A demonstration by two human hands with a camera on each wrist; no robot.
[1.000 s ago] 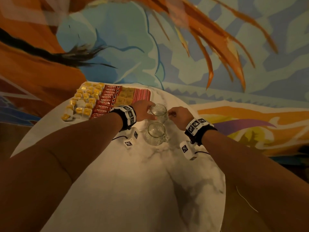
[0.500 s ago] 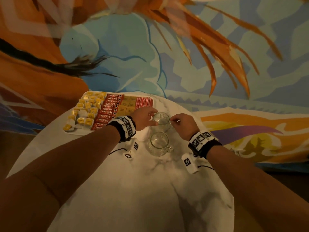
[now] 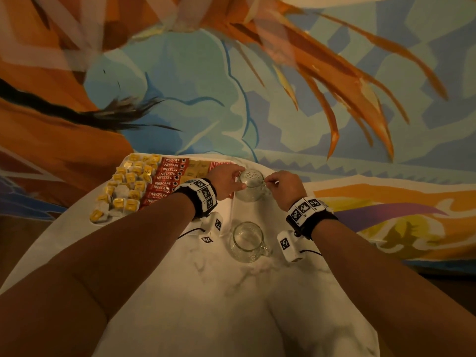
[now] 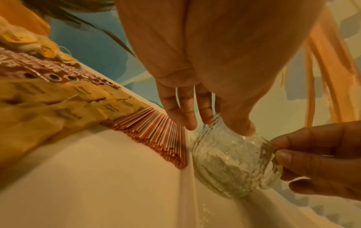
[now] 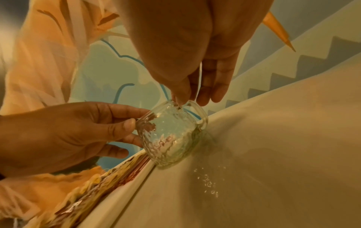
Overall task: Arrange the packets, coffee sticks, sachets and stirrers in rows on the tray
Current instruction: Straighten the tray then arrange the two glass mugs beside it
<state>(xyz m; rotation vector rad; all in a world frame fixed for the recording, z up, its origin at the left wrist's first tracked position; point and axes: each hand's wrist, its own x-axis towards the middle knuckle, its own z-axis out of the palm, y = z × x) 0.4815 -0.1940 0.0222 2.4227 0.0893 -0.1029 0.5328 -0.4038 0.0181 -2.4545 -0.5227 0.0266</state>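
The white tray (image 3: 232,212) sits at the table's far left. It holds yellow packets (image 3: 128,181), red coffee sticks (image 3: 167,176), tan sachets (image 3: 195,170) and striped stirrers (image 4: 156,131) in rows. A textured glass mug (image 3: 249,185) stands just right of the tray's edge. My left hand (image 3: 238,180) grips the mug's side, thumb and fingers curled round it. My right hand (image 3: 268,181) pinches the mug at its handle (image 5: 197,111) and rim. In the right wrist view the mug (image 5: 170,135) touches the tray rim (image 5: 125,192).
A second glass mug (image 3: 247,242) stands nearer to me, between my wrists. The round white marble table (image 3: 206,305) ends just beyond the tray and mugs; a painted wall (image 3: 231,99) rises behind it.
Both hands stay on the far mug beside the tray, and nothing was picked up or let go. The head view has tilted, so the table sits lower in frame.
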